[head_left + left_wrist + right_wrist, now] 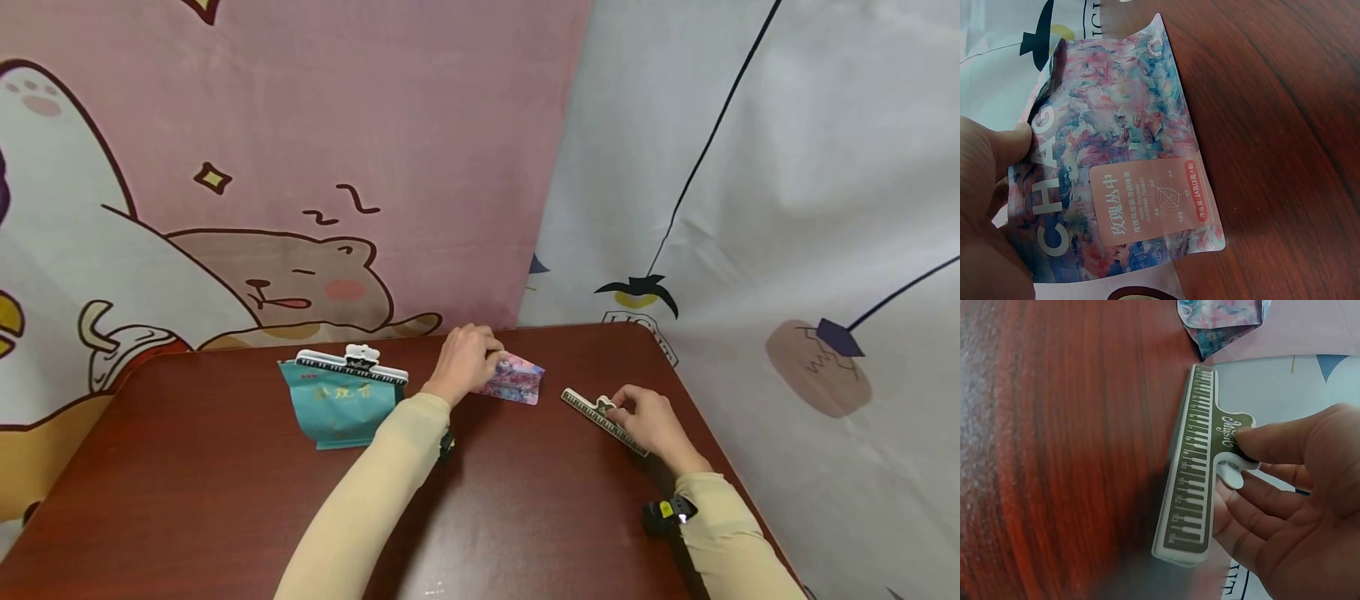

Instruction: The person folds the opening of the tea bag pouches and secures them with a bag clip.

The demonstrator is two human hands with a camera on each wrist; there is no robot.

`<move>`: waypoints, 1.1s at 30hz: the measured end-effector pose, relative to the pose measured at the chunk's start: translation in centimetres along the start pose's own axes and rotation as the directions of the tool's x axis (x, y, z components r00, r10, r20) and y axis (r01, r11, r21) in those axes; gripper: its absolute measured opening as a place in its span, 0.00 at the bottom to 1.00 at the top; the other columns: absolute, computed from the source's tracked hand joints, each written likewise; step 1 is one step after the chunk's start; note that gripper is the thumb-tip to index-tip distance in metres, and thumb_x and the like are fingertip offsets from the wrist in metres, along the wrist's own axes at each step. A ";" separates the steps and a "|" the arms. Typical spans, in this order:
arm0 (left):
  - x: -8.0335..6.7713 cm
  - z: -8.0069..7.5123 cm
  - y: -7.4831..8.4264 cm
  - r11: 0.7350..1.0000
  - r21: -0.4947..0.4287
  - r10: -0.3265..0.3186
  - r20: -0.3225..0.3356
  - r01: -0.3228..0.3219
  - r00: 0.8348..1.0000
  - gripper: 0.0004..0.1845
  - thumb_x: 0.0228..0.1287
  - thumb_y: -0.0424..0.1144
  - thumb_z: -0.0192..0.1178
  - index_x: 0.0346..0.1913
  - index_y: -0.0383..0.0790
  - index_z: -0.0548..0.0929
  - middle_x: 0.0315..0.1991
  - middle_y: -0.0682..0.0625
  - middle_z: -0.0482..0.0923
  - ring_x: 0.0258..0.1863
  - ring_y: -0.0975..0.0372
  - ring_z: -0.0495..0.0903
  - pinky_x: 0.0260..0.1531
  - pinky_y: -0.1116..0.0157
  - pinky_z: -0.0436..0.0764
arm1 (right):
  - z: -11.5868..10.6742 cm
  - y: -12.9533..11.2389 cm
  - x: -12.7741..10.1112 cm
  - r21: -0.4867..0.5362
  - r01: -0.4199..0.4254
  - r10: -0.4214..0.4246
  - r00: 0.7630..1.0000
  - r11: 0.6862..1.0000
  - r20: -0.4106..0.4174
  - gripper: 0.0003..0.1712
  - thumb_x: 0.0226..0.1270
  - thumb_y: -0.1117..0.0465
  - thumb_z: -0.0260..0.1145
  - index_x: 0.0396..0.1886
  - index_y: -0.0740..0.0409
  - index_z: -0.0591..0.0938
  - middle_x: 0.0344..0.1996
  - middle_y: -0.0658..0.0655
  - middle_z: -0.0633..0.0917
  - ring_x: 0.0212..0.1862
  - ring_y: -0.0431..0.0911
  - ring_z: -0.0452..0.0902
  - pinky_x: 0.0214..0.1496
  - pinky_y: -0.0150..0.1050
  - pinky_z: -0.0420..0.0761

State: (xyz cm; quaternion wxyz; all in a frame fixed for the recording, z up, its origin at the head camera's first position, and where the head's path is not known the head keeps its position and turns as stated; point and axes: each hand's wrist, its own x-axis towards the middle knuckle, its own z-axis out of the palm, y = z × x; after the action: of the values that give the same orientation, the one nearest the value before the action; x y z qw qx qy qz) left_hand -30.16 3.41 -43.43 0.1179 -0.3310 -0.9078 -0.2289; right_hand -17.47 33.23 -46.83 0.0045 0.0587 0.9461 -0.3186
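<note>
My left hand (467, 363) pinches the top edge of a pink and blue patterned tea pouch (1116, 125) near the back of the table. The pouch's upper edge gapes a little beside the thumb in the left wrist view. In the right wrist view, my right hand (1297, 500) holds a long clip (1191, 469) with a piano-key print by its handle, thumb on one side and fingers on the other. This clip lies to the right of the pouch in the head view. A teal bag (341, 408) stands at the left with a white and black clip (356, 365) across its top.
The dark reddish wooden table (525, 508) spreads beneath both arms. Behind it hangs a cartoon-printed cloth (450, 167), pink to the left and whitish to the right, close along the table's back and right edges.
</note>
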 end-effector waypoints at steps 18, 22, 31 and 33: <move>0.0 0.1 -0.1 1.000 -0.014 -0.019 0.011 0.019 1.000 0.08 0.69 0.40 0.69 0.44 0.44 0.94 0.37 0.51 0.85 0.39 0.54 0.80 0.43 0.58 0.75 | -0.3 -0.8 0.7 0.014 0.105 -0.103 0.988 0.994 -0.116 0.04 0.72 0.67 0.67 0.44 0.60 0.83 0.37 0.59 0.86 0.36 0.50 0.77 0.36 0.43 0.74; 0.1 0.1 -0.1 1.000 -0.017 -0.016 0.009 0.017 1.000 0.08 0.70 0.40 0.68 0.44 0.43 0.94 0.37 0.51 0.85 0.39 0.54 0.80 0.44 0.57 0.75 | -0.4 -1.0 0.9 0.009 0.148 -0.145 0.978 0.989 -0.152 0.07 0.70 0.68 0.68 0.46 0.61 0.82 0.39 0.61 0.86 0.38 0.52 0.79 0.39 0.44 0.76; 0.0 0.2 -0.1 1.000 -0.010 -0.025 0.005 0.025 1.000 0.07 0.69 0.40 0.69 0.44 0.44 0.94 0.36 0.51 0.85 0.38 0.55 0.80 0.43 0.58 0.75 | -0.4 -1.8 1.2 0.029 0.197 -0.190 0.969 0.980 -0.156 0.20 0.72 0.69 0.67 0.61 0.68 0.80 0.48 0.68 0.86 0.46 0.58 0.83 0.46 0.53 0.80; 0.0 0.2 -0.1 1.000 -0.011 -0.028 0.010 0.028 1.000 0.08 0.70 0.40 0.68 0.44 0.44 0.94 0.37 0.51 0.85 0.39 0.55 0.79 0.44 0.58 0.75 | -0.3 -1.9 1.2 0.023 0.211 -0.205 0.966 0.977 -0.156 0.19 0.72 0.69 0.66 0.61 0.69 0.80 0.50 0.69 0.85 0.48 0.61 0.82 0.49 0.56 0.80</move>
State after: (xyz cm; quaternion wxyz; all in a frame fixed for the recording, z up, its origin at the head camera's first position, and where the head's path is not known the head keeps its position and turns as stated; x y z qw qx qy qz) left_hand -30.27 3.45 -43.60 0.1083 -0.3200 -0.9117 -0.2339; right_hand -18.88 32.08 -45.49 -0.1025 -0.0165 0.9381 -0.3304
